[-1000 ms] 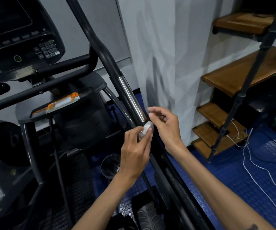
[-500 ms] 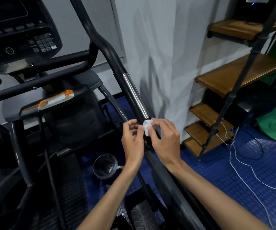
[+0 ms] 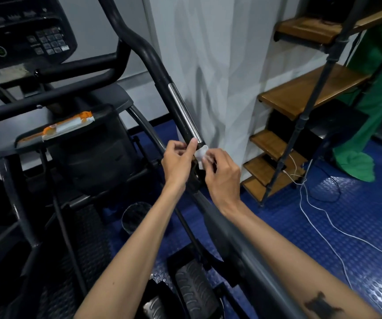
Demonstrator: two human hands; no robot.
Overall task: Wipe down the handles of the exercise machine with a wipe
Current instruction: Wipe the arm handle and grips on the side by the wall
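Here, left to right: the console (image 3: 24, 31) hangs over the exercise machine, then the left hand (image 3: 177, 163) and right hand (image 3: 223, 177) both pinch a small white wipe (image 3: 201, 155) (crumpled) just below the handle (image 3: 183, 111) with its chrome strip; wooden shelves (image 3: 307, 93) stand beyond.

There is only one camera. It sits on the person's head and looks forward and down. It is close to the handle (image 3: 162, 72) of the exercise machine, which crosses the middle of the picture. The wide view also takes in the blue floor (image 3: 346, 226) and wooden shelves (image 3: 300, 95) on the right.
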